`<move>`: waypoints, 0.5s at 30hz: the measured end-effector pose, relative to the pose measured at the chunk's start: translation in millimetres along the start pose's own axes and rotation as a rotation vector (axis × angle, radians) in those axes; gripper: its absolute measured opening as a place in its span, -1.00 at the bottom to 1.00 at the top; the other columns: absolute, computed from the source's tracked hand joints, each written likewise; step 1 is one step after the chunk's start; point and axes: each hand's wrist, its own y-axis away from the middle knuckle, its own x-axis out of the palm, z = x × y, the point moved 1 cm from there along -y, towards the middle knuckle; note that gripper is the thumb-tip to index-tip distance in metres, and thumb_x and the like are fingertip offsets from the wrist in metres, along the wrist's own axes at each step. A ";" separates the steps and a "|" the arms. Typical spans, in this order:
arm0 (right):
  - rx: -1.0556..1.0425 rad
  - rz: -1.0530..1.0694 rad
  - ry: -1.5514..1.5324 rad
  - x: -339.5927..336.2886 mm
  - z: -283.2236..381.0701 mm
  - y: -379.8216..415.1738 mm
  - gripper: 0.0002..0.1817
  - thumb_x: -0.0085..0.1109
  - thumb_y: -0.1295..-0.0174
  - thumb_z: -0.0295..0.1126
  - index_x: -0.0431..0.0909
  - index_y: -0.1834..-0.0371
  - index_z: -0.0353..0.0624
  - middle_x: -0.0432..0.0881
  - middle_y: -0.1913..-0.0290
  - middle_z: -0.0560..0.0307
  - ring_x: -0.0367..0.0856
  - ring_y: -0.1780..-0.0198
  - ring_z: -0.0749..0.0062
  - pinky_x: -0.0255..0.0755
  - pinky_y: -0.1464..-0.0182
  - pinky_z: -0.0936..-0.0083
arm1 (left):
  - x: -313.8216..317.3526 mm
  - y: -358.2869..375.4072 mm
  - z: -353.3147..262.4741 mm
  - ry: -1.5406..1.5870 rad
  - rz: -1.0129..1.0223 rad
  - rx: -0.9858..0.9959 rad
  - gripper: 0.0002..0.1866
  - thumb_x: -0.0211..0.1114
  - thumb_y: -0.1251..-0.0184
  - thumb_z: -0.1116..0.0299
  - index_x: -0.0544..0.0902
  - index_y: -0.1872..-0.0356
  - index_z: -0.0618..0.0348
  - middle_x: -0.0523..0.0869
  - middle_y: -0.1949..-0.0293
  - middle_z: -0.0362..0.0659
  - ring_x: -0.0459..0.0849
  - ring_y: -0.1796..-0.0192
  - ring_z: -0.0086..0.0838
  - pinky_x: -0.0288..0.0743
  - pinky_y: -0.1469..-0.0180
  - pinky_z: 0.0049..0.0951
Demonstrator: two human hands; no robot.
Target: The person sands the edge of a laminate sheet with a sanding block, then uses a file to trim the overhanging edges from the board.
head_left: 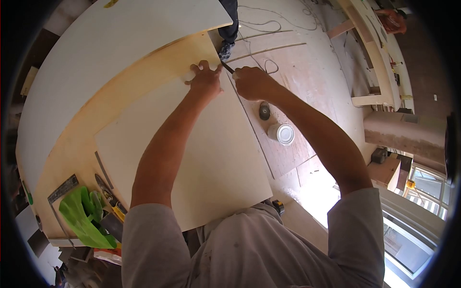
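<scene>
My left hand (205,80) rests with spread fingers on the far part of a pale board (192,158), close to its right edge. That board lies on a wooden work surface (84,110). In my right hand (254,82), fingers closed, is a dark, thin tool (227,67). Its tip points toward the board's far right corner, near my left fingertips. What kind of tool it is, I cannot tell. A large white curved panel (96,62) lies beyond the wooden strip.
A white can (281,134) and a dark round object (264,111) are on the floor at right. A green cloth (79,216), a metal square (61,189) and hand tools lie at lower left. Another person's leg (228,29) stands beyond; a co-worker (393,21) is farther right.
</scene>
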 end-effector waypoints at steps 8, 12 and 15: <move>-0.026 -0.056 -0.076 -11.6 -5.1 13.1 -0.70 0.06 -0.20 -0.40 0.63 0.07 -0.28 0.71 0.12 -0.23 0.72 0.05 -0.10 0.58 0.00 0.14 | 3.9 -7.9 1.4 -0.020 0.002 0.008 -0.04 0.54 -0.13 0.03 0.18 -0.53 -0.39 0.04 -0.41 0.12 0.03 -0.44 0.35 0.50 -0.13 0.48; 0.018 0.034 -0.026 -20.9 6.3 21.6 -0.69 -0.05 -0.31 -0.36 0.63 0.02 -0.23 0.67 0.01 -0.18 0.67 0.01 -0.05 0.52 -0.10 0.14 | 2.4 -4.8 1.1 -0.011 -0.016 0.019 -0.04 0.55 -0.11 0.03 0.18 -0.53 -0.38 0.06 -0.40 0.13 0.02 -0.43 0.37 0.50 -0.12 0.49; 0.007 0.006 -0.001 3.1 -0.4 1.7 -0.70 -0.03 -0.32 -0.35 0.62 0.02 -0.22 0.68 0.05 -0.18 0.67 0.03 -0.06 0.52 -0.08 0.12 | 7.1 -7.1 2.2 -0.015 -0.012 0.023 -0.03 0.55 -0.11 0.03 0.17 -0.54 -0.37 0.07 -0.40 0.14 0.04 -0.42 0.39 0.51 -0.11 0.50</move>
